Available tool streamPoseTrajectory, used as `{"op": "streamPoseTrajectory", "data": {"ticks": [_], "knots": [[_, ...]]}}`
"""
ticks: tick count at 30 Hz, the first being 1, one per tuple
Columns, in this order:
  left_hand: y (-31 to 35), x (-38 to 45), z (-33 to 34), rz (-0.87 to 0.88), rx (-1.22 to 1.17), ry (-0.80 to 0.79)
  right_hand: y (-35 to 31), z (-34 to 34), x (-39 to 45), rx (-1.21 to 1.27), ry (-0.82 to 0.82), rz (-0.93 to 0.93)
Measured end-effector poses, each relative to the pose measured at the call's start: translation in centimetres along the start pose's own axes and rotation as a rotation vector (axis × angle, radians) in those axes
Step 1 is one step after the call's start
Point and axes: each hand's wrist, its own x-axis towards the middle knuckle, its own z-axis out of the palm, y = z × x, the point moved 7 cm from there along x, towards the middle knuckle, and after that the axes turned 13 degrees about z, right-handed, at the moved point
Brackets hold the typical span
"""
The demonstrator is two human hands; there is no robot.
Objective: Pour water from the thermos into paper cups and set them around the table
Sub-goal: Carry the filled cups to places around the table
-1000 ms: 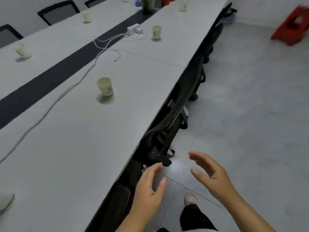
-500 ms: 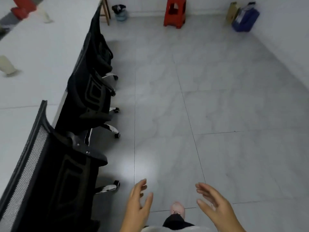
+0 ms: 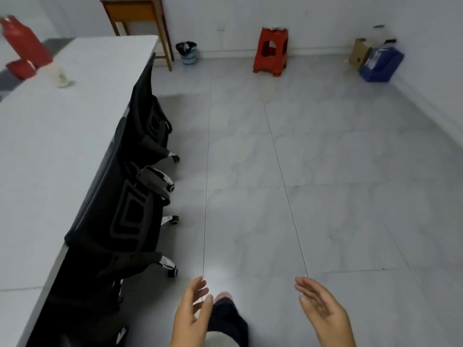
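Both hands are empty, the left hand [image 3: 191, 314] and right hand [image 3: 323, 309] held low over the floor with fingers loosely apart. This looks like a walk toward the red thermos [image 3: 25, 43] at the far left of the tabletop [image 3: 50, 146]; next it must be gripped. A paper cup [image 3: 59, 76] stands just beside it, contents unreadable.

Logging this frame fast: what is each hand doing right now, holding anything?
Left hand: open, fingers relaxed, holding nothing, over the grey tiled floor.
Right hand: open, fingers loosely extended, holding nothing.
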Motion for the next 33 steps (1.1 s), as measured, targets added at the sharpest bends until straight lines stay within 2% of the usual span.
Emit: {"op": "streamPoseTrajectory", "data": {"ticks": [7,14,20,22,29,33], "knots": [[3.3,19.9,0.5,0.091,0.006,-0.058,-9.7,8.7,14.8,0.021,-0.054,-0.056],[1.1,37.1,6.8,0.019,0.028,-0.055,-12.3,9.3,31.7,0.012,0.038,0.025],[4.6,55.1,11.0,0.064,-0.004,0.052,-22.8,10.4,49.3,-0.028,0.028,-0.033],[5.3,60.4,11.8,0.063,-0.022,0.071,-26.4,12.0,55.0,-0.034,-0.024,-0.043],[2.6,77.6,11.4,-0.045,0.016,0.22,-33.1,20.4,72.4,-0.114,-0.163,-0.032],[2.7,89.8,10.5,-0.01,0.031,0.246,-37.6,26.5,81.9,-0.118,-0.124,-0.043]]}}
